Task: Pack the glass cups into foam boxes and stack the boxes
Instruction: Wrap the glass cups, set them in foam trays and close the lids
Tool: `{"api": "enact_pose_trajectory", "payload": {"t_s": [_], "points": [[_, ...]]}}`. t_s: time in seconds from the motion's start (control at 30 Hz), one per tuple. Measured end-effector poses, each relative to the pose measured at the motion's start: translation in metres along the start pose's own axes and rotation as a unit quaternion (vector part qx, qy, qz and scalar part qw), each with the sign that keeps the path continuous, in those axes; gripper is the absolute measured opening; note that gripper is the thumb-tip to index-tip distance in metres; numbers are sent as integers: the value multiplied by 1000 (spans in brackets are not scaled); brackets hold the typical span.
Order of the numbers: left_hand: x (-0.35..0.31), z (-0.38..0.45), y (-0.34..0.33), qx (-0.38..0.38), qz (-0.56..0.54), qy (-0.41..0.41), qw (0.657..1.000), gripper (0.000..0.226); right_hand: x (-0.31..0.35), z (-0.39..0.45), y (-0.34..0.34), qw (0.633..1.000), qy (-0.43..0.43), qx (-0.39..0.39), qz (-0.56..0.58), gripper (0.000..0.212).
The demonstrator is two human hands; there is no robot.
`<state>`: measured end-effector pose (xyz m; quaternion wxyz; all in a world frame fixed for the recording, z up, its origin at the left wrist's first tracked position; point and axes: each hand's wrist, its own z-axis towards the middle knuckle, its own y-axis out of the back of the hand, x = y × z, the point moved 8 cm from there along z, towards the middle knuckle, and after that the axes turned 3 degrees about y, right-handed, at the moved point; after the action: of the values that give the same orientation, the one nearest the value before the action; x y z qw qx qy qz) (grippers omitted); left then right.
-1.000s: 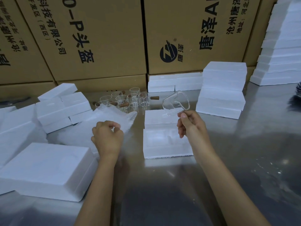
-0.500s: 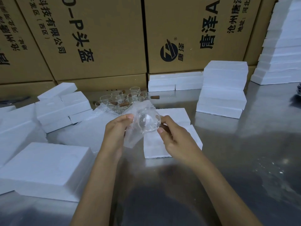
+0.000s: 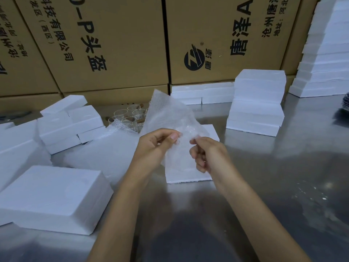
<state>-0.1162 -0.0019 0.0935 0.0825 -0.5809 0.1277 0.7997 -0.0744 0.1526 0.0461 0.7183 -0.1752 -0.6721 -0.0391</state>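
A clear bubble-wrap bag [image 3: 167, 118] stands upright between my hands above the table. My left hand [image 3: 154, 146] pinches its lower left edge. My right hand [image 3: 208, 155] pinches the lower right edge. A glass cup shows only faintly through the wrap near my fingertips. An open foam box [image 3: 186, 174] lies flat on the table right behind and below the bag. Several more glass cups [image 3: 130, 118] stand in a cluster at the back, partly hidden by the bag.
Loose foam boxes [image 3: 69, 123] lie at the left and a large one [image 3: 51, 197] at the near left. A pile of bubble wrap [image 3: 105, 148] lies left of my hands. Foam stacks [image 3: 256, 103] stand at the right and far right [image 3: 326, 53]. Cardboard cartons [image 3: 117, 44] wall the back.
The glass cup, held bare in my right hand a second ago, now sits inside the bubble-wrap bag. The bag rose upright and both hands shifted to its lower edges.
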Motion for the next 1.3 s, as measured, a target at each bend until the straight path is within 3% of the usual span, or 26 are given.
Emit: {"api": "enact_pose_trajectory", "payload": {"t_s": [0.1,0.2,0.37,0.5,0.67,0.73,0.8,0.87,0.93,0.97,1.07,1.13,1.2,1.3], "points": [[-2,-4,-15,39,21,-1,999,12,0,0,-6,981,-35,41,184,24],[-1,-7,-24,70,-14,14,997,12,1,1,-12,961,-29,88,260,30],[-2,-15,-41,140,-75,37,987,14,8,-5,-22,971,-4,146,192,35],[-1,-21,-51,180,-96,56,977,24,9,-7,-20,985,11,117,126,30],[0,-24,-56,234,-124,65,962,18,2,-12,-12,989,-5,104,105,31],[-6,-20,-48,190,-135,32,972,15,4,-12,-11,990,2,96,106,31],[-13,-12,-19,34,-145,-31,988,18,7,-12,-14,989,8,101,105,24],[-18,-14,20,-159,-98,-96,978,18,7,-14,-21,984,-14,126,126,21],[-17,-16,43,-252,-12,-111,961,22,7,-18,-25,975,-30,157,152,32],[-12,-13,46,-245,-2,-89,965,28,6,-20,-26,971,-33,172,161,34],[11,-4,30,-117,-75,36,990,55,1,-22,-27,962,-50,193,184,24],[19,-3,16,-52,-91,70,992,64,-3,-23,-27,961,-65,189,193,23],[21,-4,8,-34,-84,86,992,73,-5,-25,-27,962,-69,189,183,31],[21,-3,3,-35,-73,88,993,76,-4,-28,-27,965,-77,188,164,23]]}}
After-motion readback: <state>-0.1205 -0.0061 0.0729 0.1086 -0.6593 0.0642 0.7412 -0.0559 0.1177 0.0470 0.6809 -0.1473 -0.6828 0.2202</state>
